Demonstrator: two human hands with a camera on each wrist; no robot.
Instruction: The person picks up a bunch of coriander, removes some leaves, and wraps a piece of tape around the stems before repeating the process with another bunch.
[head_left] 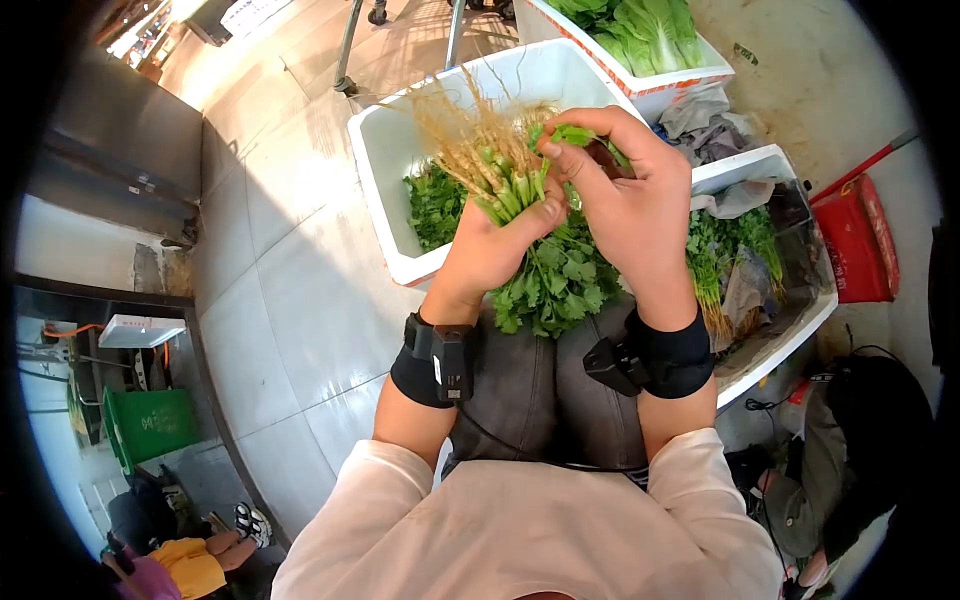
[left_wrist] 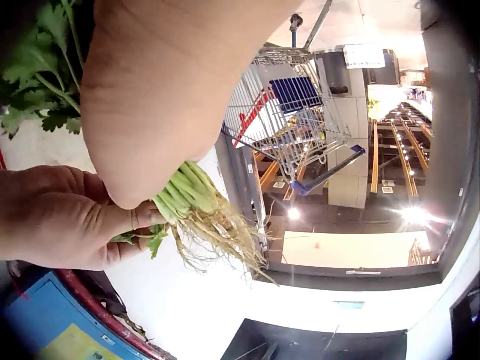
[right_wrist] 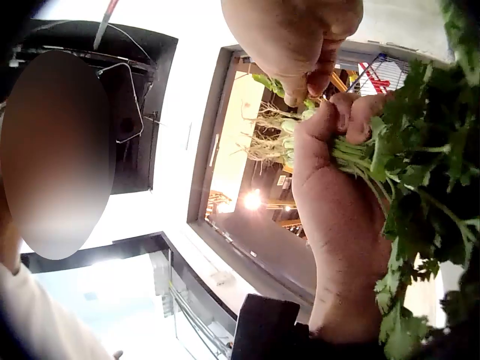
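Note:
A bunch of leafy green herbs [head_left: 556, 285] with pale tangled roots [head_left: 480, 140] is gripped round its stems by the left hand [head_left: 497, 243], roots up and leaves hanging over the lap. At the right of the root end, the right hand [head_left: 640, 190] pinches a small green sprig [head_left: 572, 134] between thumb and forefinger. In the left wrist view, the roots [left_wrist: 221, 229] stick out past the left hand [left_wrist: 161, 90], with the right hand [left_wrist: 67, 217] close beside the stems. The right wrist view has the left hand [right_wrist: 337, 217] round the stems and the right hand [right_wrist: 296, 45] touching near the roots.
A white foam box [head_left: 385, 225] holding greens stands just beyond the hands. Another box [head_left: 735, 385] with rooted greens is at the right, and one with leafy vegetables [head_left: 655, 35] behind. A red dustpan [head_left: 858, 240] leans at far right. Metal cart legs [head_left: 350, 45] stand ahead on the tiles.

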